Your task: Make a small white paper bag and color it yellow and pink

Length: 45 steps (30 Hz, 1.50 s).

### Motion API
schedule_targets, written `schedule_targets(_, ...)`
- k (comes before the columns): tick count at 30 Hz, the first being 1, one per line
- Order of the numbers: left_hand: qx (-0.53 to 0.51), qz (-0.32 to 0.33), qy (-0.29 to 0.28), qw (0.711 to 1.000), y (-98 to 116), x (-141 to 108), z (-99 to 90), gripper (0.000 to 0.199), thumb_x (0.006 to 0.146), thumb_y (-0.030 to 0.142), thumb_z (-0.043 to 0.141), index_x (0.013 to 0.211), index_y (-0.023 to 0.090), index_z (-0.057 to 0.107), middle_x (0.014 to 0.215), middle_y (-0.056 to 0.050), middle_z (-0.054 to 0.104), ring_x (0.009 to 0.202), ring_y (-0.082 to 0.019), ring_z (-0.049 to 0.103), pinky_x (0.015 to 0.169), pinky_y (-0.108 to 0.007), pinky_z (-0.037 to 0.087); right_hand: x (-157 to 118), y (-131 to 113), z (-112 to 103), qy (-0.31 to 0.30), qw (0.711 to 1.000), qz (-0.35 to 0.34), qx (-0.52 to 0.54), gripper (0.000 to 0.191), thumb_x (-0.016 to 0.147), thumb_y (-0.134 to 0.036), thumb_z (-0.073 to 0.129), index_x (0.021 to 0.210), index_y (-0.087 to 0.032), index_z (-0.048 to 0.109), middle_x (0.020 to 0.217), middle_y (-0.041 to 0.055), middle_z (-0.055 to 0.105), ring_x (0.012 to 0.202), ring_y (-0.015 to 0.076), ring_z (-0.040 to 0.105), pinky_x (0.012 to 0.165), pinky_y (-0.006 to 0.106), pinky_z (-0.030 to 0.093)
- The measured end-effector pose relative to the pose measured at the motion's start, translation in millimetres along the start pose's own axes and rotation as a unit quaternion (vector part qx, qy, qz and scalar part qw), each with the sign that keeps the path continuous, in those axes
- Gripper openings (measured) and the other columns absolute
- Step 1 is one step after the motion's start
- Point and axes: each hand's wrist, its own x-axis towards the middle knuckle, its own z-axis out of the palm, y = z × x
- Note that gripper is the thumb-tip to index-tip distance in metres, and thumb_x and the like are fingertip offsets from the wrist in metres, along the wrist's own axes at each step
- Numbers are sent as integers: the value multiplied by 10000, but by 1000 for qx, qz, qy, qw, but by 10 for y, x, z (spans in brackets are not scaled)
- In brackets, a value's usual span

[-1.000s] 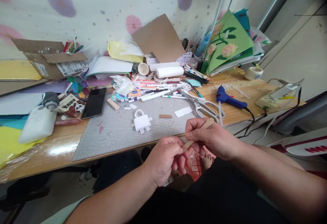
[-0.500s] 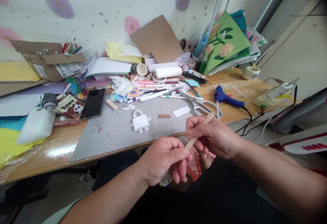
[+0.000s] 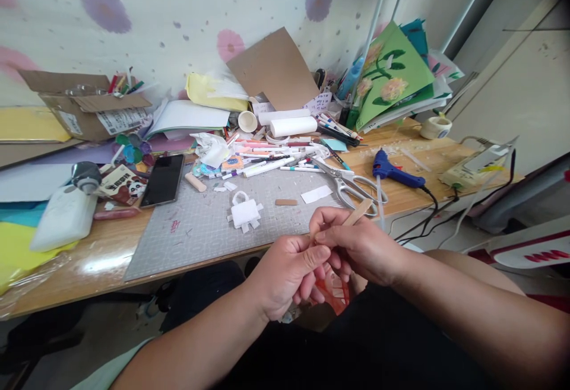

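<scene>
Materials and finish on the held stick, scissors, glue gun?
Stick: likely bare wood, matte; pale tan, flat, no visible gloss.
Scissors: probably metal, handles included; silvery grey with a soft shine.
Glue gun: body looks like smooth moulded plastic; uniform blue, rounded contours. Nozzle material: can't tell.

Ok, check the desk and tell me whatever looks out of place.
The paper cup looks tipped, its mouth facing the camera. The markers lie in a loose jumble beside crumpled white wrapping. Pale flecks litter the desk behind the blue glue gun. Nothing looks broken, though the left hand and right hand partly hide the wooden stick.
</scene>
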Motion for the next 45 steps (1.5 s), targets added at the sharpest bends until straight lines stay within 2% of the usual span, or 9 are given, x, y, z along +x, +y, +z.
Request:
schedule_targets(4,12,-4,20,1000,23,-12,-7,422,787,495,618,547,165,512,290,74,399,273,-63,395,365,-172,373,18,-9,-23,42,998,-38,-6,122,733,-242,666,743,-188,557,388,-90,473,288,51,375,256,111,313)
schedule_targets(8,18,-7,26,999,45,-18,-26,301,806,388,605,626,152,551,370,50,516,303,-54,429,388,-161,362,50,-15,-63,104,991,-87,-2,171,762,-313,660,714,-172,576,394,-97,444,282,32,327,256,109,274)
schedule_targets(12,13,-11,6,1000,40,-12,-21,242,802,351,592,686,138,578,450,5,592,354,-72,499,359,-146,296,58,-27,-88,105,990,-89,-12,143,752,-294,672,739,-159,627,418,-87,469,284,28,332,257,116,277)
schedule_targets(16,-9,-16,-22,1000,29,-27,-6,219,809,336,591,729,132,584,540,-18,638,424,-85,562,406,-152,352,42,-55,-104,110,990,-81,-19,88,735,-239,659,765,-159,636,388,-93,453,270,27,317,260,118,258)
schedule_targets(23,-2,-39,-78,996,42,-82,-25,198,830,306,595,899,121,617,841,-93,719,498,-69,584,502,-182,415,39,-76,-149,117,990,-72,-11,55,715,-197,618,766,-177,617,331,-114,378,249,36,259,257,135,215)
schedule_targets(27,-14,-36,-84,996,28,-87,-2,214,818,328,611,888,126,607,706,-52,693,469,-81,581,436,-164,378,38,-77,-126,111,991,-70,-1,50,706,-201,613,750,-177,607,333,-111,373,251,38,238,254,145,203)
schedule_targets(35,-15,-27,-39,999,-102,-78,52,246,800,377,604,745,145,544,458,18,586,341,-79,516,348,-136,333,17,2,-23,116,989,-94,-1,43,725,-210,597,763,-189,594,385,-116,362,259,29,223,257,150,180)
schedule_targets(41,4,-18,12,1000,-114,-67,72,326,827,435,566,656,159,527,334,86,459,249,-29,336,433,-205,466,18,49,-1,131,986,-105,-9,29,743,-210,574,752,-192,594,414,-114,363,264,25,232,261,147,182)
schedule_targets(45,6,-20,24,999,-96,-53,91,384,809,493,574,617,165,518,303,93,423,240,-28,302,419,-203,452,17,51,22,137,985,-102,-15,24,750,-202,565,746,-196,588,409,-113,361,267,25,233,261,140,182)
